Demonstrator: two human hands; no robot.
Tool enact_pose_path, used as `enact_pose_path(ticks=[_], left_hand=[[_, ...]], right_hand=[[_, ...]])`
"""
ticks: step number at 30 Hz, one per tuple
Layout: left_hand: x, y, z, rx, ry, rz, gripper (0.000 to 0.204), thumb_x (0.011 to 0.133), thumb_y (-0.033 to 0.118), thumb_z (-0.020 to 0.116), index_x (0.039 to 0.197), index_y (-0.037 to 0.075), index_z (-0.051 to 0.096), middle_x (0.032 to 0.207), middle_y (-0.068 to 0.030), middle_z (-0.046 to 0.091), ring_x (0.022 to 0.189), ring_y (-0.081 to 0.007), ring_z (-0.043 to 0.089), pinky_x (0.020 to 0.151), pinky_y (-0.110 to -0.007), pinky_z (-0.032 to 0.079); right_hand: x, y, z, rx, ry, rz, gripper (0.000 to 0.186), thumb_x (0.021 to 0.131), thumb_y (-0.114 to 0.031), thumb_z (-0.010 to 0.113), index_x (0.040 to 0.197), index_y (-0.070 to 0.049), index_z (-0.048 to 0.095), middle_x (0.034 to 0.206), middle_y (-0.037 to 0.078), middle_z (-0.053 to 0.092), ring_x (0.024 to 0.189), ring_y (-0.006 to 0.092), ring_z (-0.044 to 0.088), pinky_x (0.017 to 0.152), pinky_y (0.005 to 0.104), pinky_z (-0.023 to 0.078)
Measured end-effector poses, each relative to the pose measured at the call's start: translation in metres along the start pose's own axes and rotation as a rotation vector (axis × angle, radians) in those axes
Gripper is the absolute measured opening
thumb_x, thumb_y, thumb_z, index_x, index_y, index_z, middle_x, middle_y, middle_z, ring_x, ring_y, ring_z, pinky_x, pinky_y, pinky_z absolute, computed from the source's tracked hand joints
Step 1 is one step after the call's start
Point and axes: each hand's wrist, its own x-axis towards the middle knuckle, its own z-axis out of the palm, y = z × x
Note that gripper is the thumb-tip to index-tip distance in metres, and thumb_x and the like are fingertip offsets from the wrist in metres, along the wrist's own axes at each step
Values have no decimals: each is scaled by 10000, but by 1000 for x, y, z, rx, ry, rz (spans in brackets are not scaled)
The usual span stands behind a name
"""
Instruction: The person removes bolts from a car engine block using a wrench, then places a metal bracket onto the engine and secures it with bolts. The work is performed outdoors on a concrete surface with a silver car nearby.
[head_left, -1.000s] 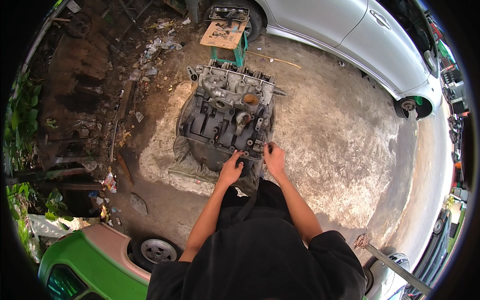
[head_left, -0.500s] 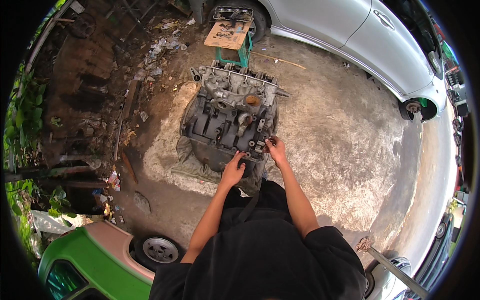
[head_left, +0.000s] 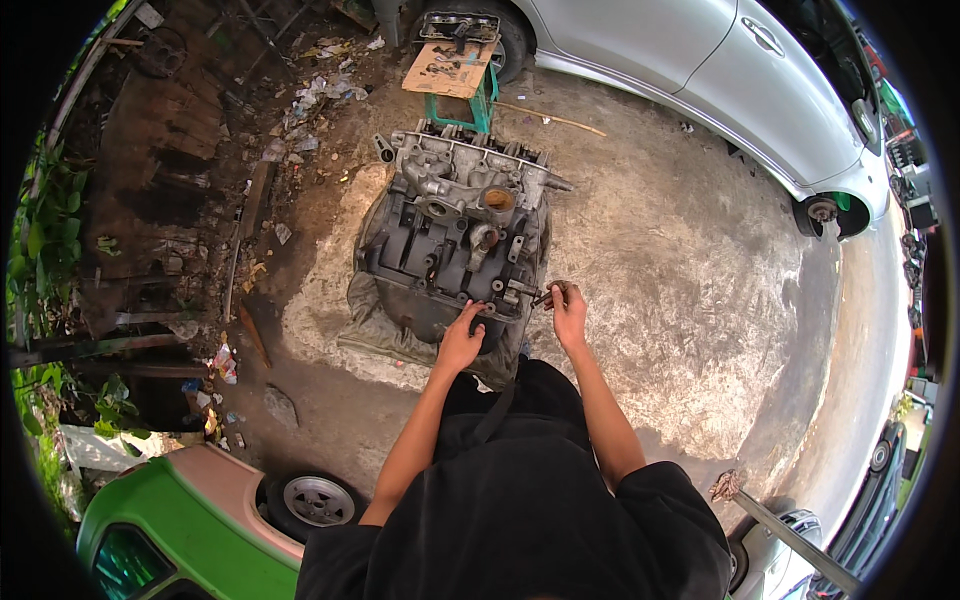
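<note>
A grey metal engine block point(head_left: 440, 250) lies on a dark cloth point(head_left: 375, 345) on the ground in front of me. My left hand point(head_left: 462, 338) rests on its near edge, fingers stretched out over the metal with nothing held in them. Just off the block's near right corner, my right hand point(head_left: 568, 312) pinches a small dark part point(head_left: 543, 298), too small to name for certain. A round port with a rusty brown inside point(head_left: 498, 200) opens on top of the block.
Beyond the engine stands a green stool point(head_left: 460, 112) with a cardboard sheet point(head_left: 447, 70) and small dark parts on it. A silver car point(head_left: 640, 50) is at the far right, a green car point(head_left: 190, 520) at the near left. Litter point(head_left: 320, 95) lies on the left.
My right hand has drawn back a little to the right of the engine block, the small dark part in its fingers. My left hand stays on the near edge.
</note>
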Motion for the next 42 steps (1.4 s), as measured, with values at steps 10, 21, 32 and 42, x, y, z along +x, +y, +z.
enact_pose_path(ticks=[10,21,32,42], left_hand=[[-1,-2,1,-3,6,-5,407,932,62,531,1336,101,556,1491,-119,485,1450,-319,331,1049,-458,426],[0,-3,3,17,26,4,405,921,28,560,1322,80,566,1407,-154,557,1449,-322,352,1053,-416,420],[0,-5,4,39,21,-6,414,931,36,559,1342,81,558,1447,-156,525,1455,-319,342,993,-405,471],[0,-6,5,7,33,17,408,928,32,556,1333,79,563,1446,-150,529,1462,-319,329,1019,-405,447]], right_hand=[[-24,-20,4,274,8,350,347,1051,-294,476,1157,16,591,825,143,606,696,276,689,607,369,531],[5,-29,-22,384,-385,574,583,957,54,391,1532,-7,315,1055,134,589,703,135,507,610,304,494],[-19,-41,-35,1029,-288,596,412,966,39,431,1372,96,471,1129,175,580,1026,249,635,1039,377,512],[-23,-11,-17,377,-159,440,250,1037,-215,532,1138,6,591,807,34,543,723,144,514,688,307,446]])
